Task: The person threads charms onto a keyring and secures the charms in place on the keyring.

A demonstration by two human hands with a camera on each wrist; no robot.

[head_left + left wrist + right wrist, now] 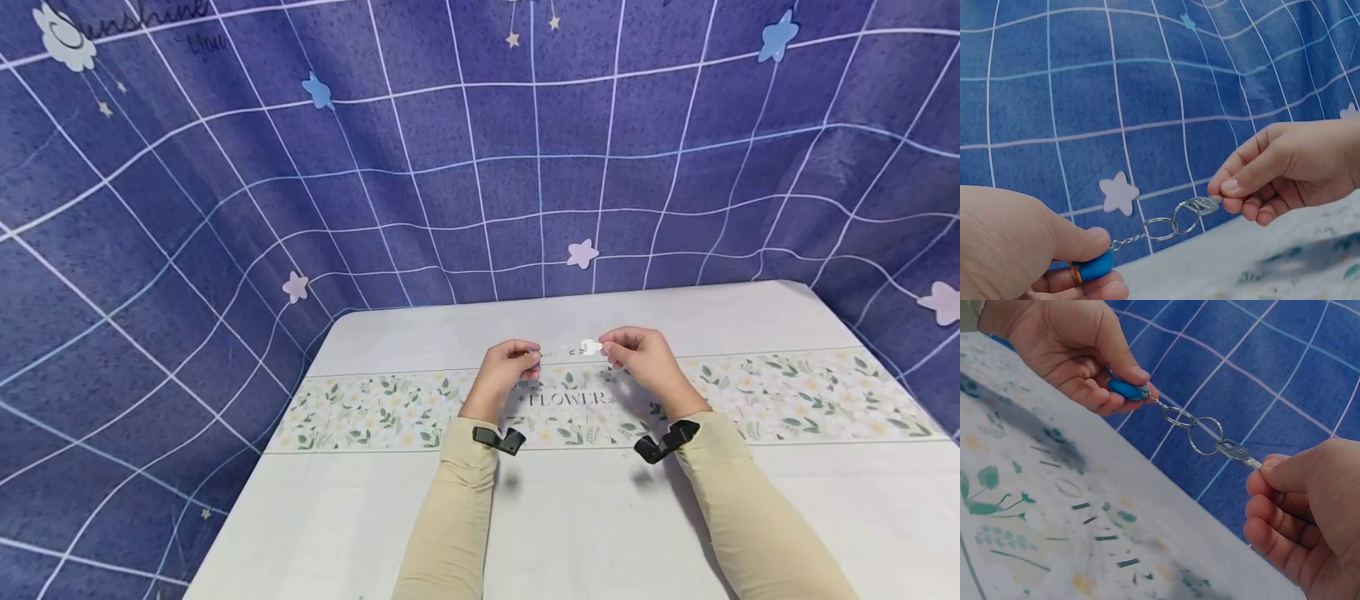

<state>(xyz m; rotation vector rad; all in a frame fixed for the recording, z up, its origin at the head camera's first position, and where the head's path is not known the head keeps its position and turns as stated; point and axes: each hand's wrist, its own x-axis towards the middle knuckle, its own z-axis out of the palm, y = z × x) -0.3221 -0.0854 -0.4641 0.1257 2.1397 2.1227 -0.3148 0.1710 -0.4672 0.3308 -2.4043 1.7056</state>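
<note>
My left hand [506, 373] pinches a small blue keychain charm [1095, 266] with a bit of orange at its edge. A short metal chain [1129, 240] runs from the charm to a key ring [1160, 229]. A second ring [1205, 435] is linked through the first one. On that second ring hangs a silver key [1235, 451]. The thumb and fingers of my right hand [643, 358] pinch the key by its blade, leaving its head in sight. Both hands hold the linked pieces stretched between them, raised above the table.
Below the hands lies a white table cover [360, 508] with a floral band [375, 408] lettered FLOWER. A blue curtain [465, 192] with white grid lines and stars hangs behind the table and along its sides. Black straps [498, 439] circle both wrists.
</note>
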